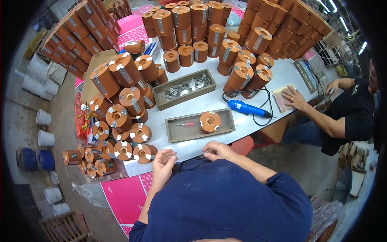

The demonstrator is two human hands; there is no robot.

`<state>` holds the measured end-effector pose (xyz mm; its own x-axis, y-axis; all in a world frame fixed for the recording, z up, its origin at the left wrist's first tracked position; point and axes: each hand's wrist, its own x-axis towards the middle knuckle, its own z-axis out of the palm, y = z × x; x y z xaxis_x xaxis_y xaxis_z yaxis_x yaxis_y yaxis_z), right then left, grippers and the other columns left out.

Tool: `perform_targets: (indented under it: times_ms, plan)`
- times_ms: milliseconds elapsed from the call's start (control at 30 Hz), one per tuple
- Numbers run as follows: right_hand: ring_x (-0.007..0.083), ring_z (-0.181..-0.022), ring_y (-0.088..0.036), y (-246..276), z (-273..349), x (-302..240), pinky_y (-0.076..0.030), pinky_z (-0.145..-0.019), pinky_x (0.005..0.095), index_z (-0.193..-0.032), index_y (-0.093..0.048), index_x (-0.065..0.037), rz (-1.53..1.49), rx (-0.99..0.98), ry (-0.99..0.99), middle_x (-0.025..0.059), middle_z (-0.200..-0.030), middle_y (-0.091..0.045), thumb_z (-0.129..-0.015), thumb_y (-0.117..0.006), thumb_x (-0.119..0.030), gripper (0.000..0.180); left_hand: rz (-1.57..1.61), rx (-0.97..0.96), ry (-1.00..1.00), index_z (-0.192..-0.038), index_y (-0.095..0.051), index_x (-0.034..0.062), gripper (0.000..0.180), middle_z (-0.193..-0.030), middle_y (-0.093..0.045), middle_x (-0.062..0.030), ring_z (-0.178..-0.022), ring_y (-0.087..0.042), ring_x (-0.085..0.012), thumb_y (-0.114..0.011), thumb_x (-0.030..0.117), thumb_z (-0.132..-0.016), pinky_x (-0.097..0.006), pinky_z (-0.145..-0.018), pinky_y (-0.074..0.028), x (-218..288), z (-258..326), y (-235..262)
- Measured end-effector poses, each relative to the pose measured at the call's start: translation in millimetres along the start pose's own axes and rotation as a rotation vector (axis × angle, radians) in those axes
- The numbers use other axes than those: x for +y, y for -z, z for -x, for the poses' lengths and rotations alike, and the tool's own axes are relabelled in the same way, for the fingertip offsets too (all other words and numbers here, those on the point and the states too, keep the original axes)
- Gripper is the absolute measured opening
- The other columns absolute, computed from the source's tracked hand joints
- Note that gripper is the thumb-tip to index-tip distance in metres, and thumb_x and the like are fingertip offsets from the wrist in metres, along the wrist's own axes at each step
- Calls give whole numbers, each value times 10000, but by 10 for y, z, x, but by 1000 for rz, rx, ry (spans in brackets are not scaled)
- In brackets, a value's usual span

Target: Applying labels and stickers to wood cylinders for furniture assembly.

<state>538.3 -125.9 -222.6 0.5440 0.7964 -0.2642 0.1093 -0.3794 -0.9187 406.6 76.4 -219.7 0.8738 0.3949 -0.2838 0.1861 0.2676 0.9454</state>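
Observation:
My left hand (163, 163) hovers at the table's near edge, its fingers loosely bent and apart, with nothing visible in them. To its right, my right hand (219, 151) has thumb and fingers drawn together; whatever they may hold is too small to make out. Just beyond both hands lies a shallow grey wooden tray (183, 139). Inside it, an orange-brown cylinder (210, 122) with a centre hole and white clips stands at the right, and a red-handled screwdriver (188, 124) lies at the left. Neither hand touches these.
A second wooden tray (161, 103) holds small metal pieces (189, 86). Stacked cylinders (131, 101) crowd the left and back of the table (159, 133). A blue electric screwdriver (248, 109) with a black cord lies at right. There a co-worker's hand (294, 98) rests on a cloth (283, 99).

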Motion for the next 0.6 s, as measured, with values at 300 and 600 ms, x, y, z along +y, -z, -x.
perform_targets:
  times_ms: [300, 600]
  plan:
    - [197, -717, -548, 650, -82, 260, -454, -646, 271, -856, -560, -6, 154, 545, 74, 106, -872, -521, -721, -578, -40, 140, -137, -193, 302, -1049, -477, -28, 278, -892, -577, -97, -821, -550, -132, -552, 94, -811, -238, -745, -432, 28, 90, -316]
    - [380, -924, -532, 805, -146, 740, -433, -782, 430, -1068, -425, 16, 436, 489, -678, 257, -974, -538, -788, -531, -329, 456, -92, -126, 297, -1052, -464, -45, 278, -885, -576, -110, -819, -550, -146, -542, 67, -809, -248, -753, -434, 26, 104, -345]
